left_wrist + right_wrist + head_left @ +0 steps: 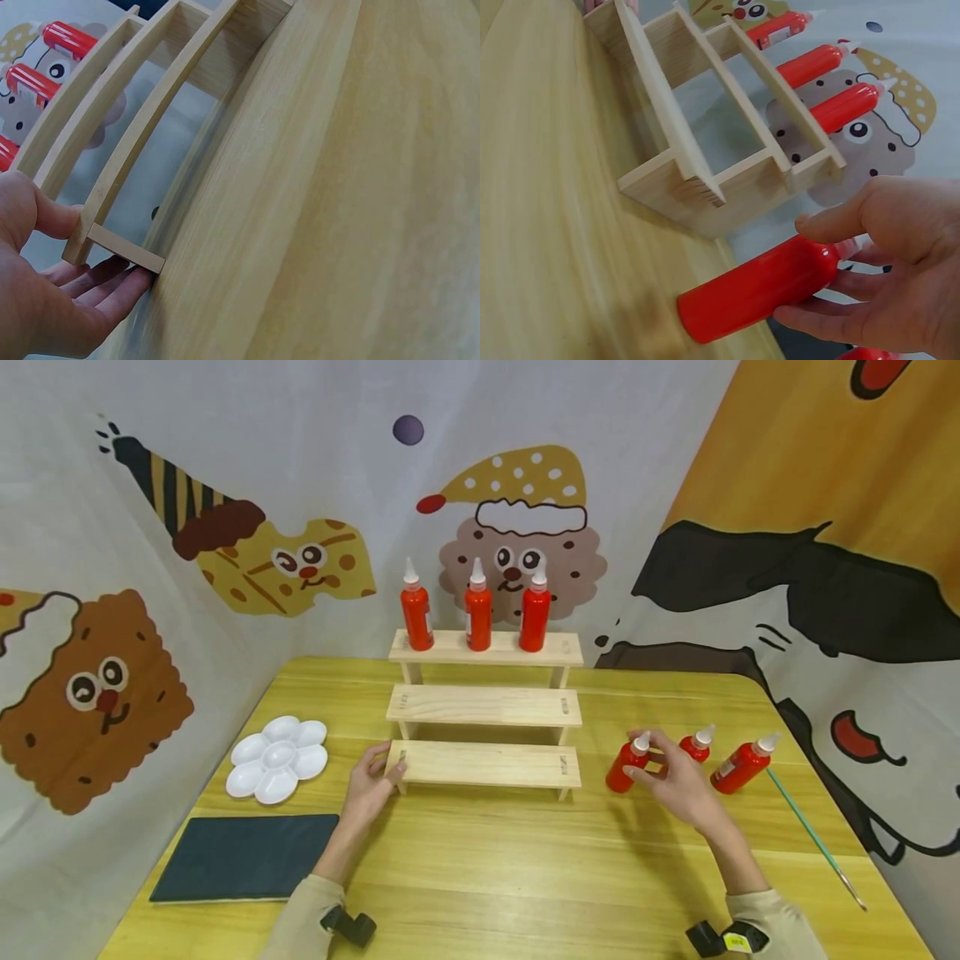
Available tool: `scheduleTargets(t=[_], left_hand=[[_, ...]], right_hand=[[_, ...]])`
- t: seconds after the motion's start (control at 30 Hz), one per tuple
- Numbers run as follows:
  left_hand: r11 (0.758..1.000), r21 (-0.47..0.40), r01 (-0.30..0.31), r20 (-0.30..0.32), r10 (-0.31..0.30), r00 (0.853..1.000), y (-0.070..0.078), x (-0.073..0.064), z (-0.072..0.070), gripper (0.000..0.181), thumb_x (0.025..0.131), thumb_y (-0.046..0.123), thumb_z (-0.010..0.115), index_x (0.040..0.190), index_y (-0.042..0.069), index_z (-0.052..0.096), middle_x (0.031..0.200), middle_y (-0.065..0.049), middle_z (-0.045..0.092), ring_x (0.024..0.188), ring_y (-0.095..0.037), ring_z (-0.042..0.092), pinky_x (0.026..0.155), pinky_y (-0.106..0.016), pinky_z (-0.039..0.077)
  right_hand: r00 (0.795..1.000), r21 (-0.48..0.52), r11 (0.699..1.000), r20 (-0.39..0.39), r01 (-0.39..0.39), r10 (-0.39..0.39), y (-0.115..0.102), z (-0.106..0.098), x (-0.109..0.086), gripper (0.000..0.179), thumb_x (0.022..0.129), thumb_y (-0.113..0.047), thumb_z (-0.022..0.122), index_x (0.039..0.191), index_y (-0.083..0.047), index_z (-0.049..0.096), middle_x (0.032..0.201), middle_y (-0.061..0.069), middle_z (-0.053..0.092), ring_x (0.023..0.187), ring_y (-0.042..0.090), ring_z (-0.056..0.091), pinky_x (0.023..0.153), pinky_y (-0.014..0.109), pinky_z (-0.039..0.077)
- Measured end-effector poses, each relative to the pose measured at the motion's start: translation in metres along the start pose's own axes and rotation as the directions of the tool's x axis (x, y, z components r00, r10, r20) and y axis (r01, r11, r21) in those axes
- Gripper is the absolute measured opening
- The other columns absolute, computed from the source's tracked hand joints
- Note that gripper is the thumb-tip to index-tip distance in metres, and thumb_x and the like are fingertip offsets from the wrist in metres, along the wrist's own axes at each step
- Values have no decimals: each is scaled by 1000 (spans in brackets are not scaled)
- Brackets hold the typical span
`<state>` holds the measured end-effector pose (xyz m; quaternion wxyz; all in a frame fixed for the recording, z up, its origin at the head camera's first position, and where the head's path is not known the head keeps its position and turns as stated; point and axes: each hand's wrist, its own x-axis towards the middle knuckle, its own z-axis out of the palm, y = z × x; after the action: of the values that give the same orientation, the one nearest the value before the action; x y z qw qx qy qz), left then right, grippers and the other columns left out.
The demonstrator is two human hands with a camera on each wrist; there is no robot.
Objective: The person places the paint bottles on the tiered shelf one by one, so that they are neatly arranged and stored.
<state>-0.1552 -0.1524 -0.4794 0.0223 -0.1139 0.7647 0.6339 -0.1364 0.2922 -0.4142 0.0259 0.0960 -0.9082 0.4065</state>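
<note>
At the right, my right hand (684, 787) holds a red squeeze bottle (624, 768) with a white nozzle, thumb on one side and fingers round the other. In the right wrist view the thumb lies near the shoulder of this bottle (757, 289). I cannot tell whether its base touches the table. My left hand (371, 785) grips the left end of the lowest step of a three-tier wooden stand (483, 764), thumb on top and fingers by the leg (124, 247). On the top tier stand three similar bottles (478, 618).
Two more red bottles (738, 768) stand right of my right hand, one partly behind it. A green-handled paintbrush (806, 827) lies near the table's right edge. At left are a white flower-shaped palette (277, 758) and a dark rectangular board (243, 858). A printed cloth (322, 435) hangs behind.
</note>
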Motion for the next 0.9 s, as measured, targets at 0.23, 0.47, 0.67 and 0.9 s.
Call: scheduleTargets(t=[0.23,0.47,0.67,0.9], left_hand=[[1000,9,3,-6,-3,1000,-1,1,0,54,100,13,65,149,5,46,141,-31,56,103,-24,69,76,-28,55],[1000,30,-5,-2,5,1000,0,0,0,56,100,17,65,150,5,44,143,-31,54,114,-34,66,82,-33,55],[1000,17,-4,-4,4,1000,-1,1,0,54,100,15,65,149,5,46,143,-31,54,108,-27,67,78,-29,54],[1000,0,4,-10,-4,1000,-1,1,0,53,99,13,65,149,5,47,142,-31,55,100,-21,68,72,-25,53]], right_hand=[[1000,11,1000,10,6,-6,9,10,0,49,93,-1,70,139,0,52,137,27,58,118,54,60,92,60,53],[994,-13,996,-62,86,-87,12,14,0,46,89,6,71,133,0,57,131,26,63,113,45,65,91,53,56],[975,-19,984,-131,176,-177,2,8,2,45,88,8,72,131,1,59,128,26,65,111,44,66,83,12,51],[965,32,976,-158,216,-209,-27,-6,10,46,90,6,72,133,-1,58,129,25,65,113,47,66,81,6,49]])
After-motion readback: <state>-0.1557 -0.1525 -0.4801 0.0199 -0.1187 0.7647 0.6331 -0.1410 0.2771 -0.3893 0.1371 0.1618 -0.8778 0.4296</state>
